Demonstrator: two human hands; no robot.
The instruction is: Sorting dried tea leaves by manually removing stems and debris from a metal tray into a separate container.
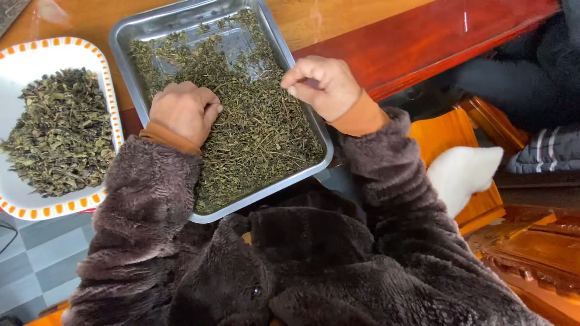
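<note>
Fuzzy brown sleeves [338, 271] lowest; left hand [183, 111] fisted on dried leaves [254, 133], right hand [320, 84] fingers [296, 78] pinching bit; steel tray [314, 130] mostly unsorted, white plate [21, 63] heaped.

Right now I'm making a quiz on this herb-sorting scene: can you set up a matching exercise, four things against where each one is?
Things:
1. Rectangular steel tray
2. White dish with orange-dashed rim
3. Left hand
4. Right hand

Places:
A. Fingers pinched above the tray's right edge
B. Far left, heaped with dark dried leaves
D. Centre, spread with green stems and bits
C. Curled knuckles resting on the herbs, tray's left side

Pairs: 1-D, 2-B, 3-C, 4-A
</note>
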